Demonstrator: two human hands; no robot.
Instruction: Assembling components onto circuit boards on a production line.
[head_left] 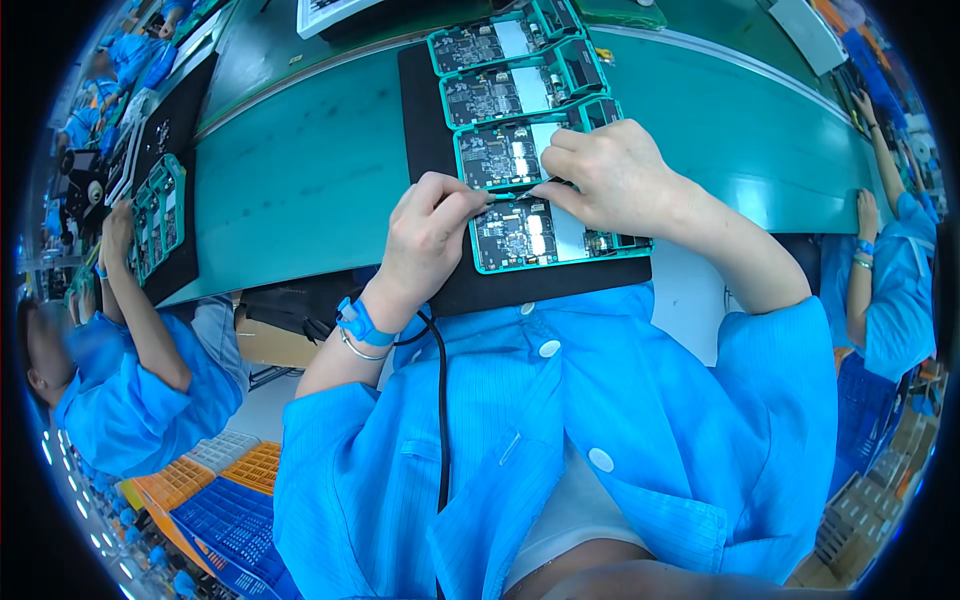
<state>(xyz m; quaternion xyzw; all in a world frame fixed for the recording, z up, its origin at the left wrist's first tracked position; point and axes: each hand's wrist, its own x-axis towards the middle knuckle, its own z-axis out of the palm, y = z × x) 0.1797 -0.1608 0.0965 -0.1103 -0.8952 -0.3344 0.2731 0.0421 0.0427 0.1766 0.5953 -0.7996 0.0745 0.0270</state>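
Observation:
Several dark circuit boards in teal frames stand in a column on a black mat. The nearest framed board (pixel 515 236) lies under my hands, with a white patch at its middle right. My left hand (pixel 430 225) has thumb and forefinger pinched at that frame's far left edge, by a small teal piece. My right hand (pixel 610 175) reaches over the board above it, its fingers pinched beside a thin pale tip near the nearest board's far edge. What either pinch holds is too small to name. A blue strap (pixel 362 325) with a black cord circles my left wrist.
The black mat (pixel 430 120) lies on a green bench (pixel 300 200). Farther boards (pixel 500 92) continue up the column. At left, a co-worker's hand (pixel 117 230) is by more framed boards; another person's arms (pixel 865 215) reach in at right. Crates (pixel 225 520) stand lower left.

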